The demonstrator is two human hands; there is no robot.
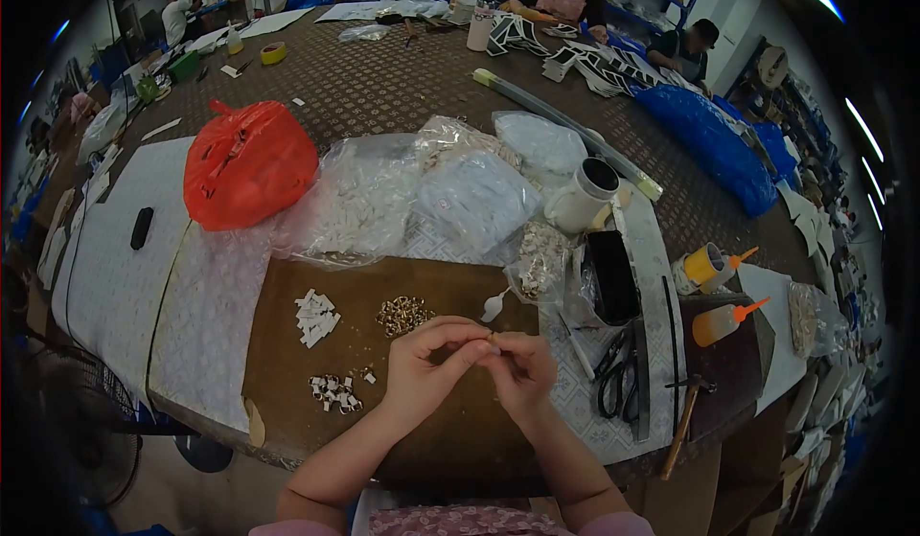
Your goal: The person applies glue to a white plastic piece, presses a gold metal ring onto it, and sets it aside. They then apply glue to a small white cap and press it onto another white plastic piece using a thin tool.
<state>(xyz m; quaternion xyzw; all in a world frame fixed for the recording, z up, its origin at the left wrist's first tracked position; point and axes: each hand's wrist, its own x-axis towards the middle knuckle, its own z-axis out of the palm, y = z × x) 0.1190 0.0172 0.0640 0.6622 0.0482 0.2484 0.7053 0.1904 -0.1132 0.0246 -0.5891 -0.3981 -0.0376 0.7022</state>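
My left hand (pixel 430 364) and my right hand (pixel 520 368) meet above a brown mat (pixel 450 431), fingertips pinched together. Between them is a tiny piece, mostly hidden by the fingers; its kind does not show. Just beyond my left hand lies a pile of gold-coloured metal rings (pixel 403 315). To the left on the mat are a heap of small white strips (pixel 316 318) and a cluster of metal rings with white strips on them (pixel 335 393). A small white dropper-like piece (pixel 495 304) rests past my right hand.
A red plastic bag (pixel 251 165) and clear bags (pixel 364 196) stand behind the mat. On the right are a white mug (pixel 582 196), a black box (pixel 610 275), scissors (pixel 618 378), a hammer (pixel 682 421) and a glue bottle (pixel 724 323). Other people work at the far side.
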